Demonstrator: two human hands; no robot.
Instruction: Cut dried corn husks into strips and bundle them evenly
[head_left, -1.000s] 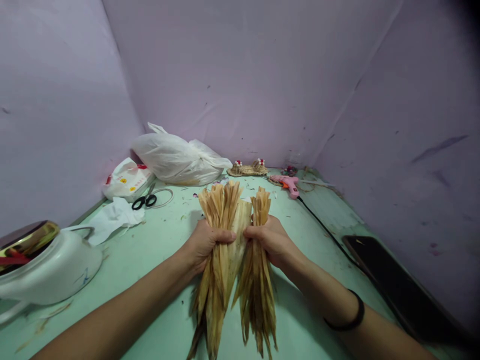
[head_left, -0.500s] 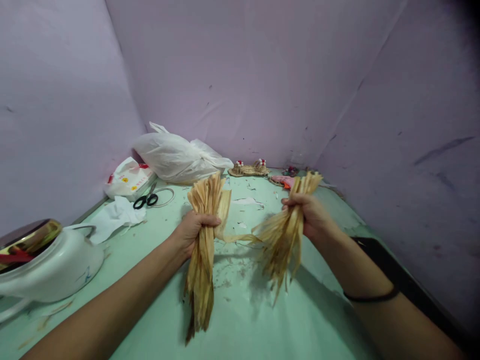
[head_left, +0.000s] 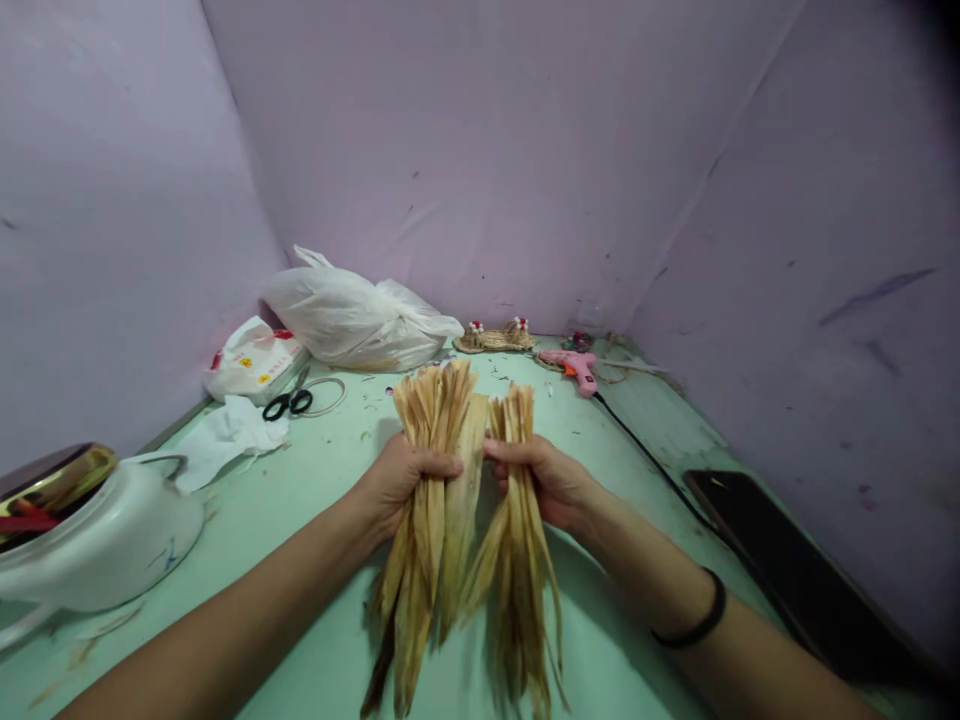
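My left hand (head_left: 401, 478) is closed around a thick bundle of dried corn husks (head_left: 421, 570), thumb laid across the front. Its trimmed tops point up and the ragged, darker ends hang down over the table. Close beside it, my right hand (head_left: 547, 478) grips a second, thinner bundle of dried corn husks (head_left: 521, 590) between thumb and fingers. A wide pale husk strip (head_left: 466, 510) hangs between the two bundles, along the left one's right side. Most of the fingers are hidden behind the husks.
On the pale green table (head_left: 277, 560) lie black-handled scissors (head_left: 289, 403), a tissue pack (head_left: 259, 362) and a tied white plastic bag (head_left: 360, 315). A white pot (head_left: 112, 550) stands at left. At right are a pink glue gun (head_left: 574, 367) with cord and a dark flat slab (head_left: 787, 560). A woven piece (head_left: 495, 340) sits behind.
My right hand has swung left with its bundle, bringing it beside the left one. The strip that stretched between the bundles now hangs down. The glue gun has come into full view.
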